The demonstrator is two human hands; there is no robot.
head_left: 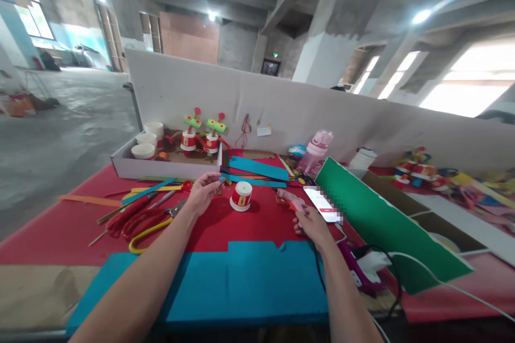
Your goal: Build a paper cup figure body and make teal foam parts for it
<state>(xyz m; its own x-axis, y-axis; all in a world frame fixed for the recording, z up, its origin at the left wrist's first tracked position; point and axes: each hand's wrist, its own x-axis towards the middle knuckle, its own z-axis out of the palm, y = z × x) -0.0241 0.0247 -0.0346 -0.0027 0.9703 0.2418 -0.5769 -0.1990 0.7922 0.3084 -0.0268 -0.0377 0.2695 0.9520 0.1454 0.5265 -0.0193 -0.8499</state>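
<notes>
Faces a red table [257,230] in a concrete hall [237,43]. Pinches a small piece [222,179], too tiny to identify, in the left hand [204,190] at 11 o'clock, fingertips nearly closed; grips a glue gun [293,202] at 1, right hand's [310,222] fingers curled round. Has an upturned cup [242,196] between, at 12. Cannot read the pixelated phone [321,204] at 1. Sees white cups [144,151] and two figures [188,140] inside a box [169,171] at 11.

Matt blue board [277,284], glossy red plastic-looking tablecloth [209,233], paper-looking cup [240,198].

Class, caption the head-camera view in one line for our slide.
Left hand beside an upturned red-and-white cup, right hand gripping a pink tool.
</notes>
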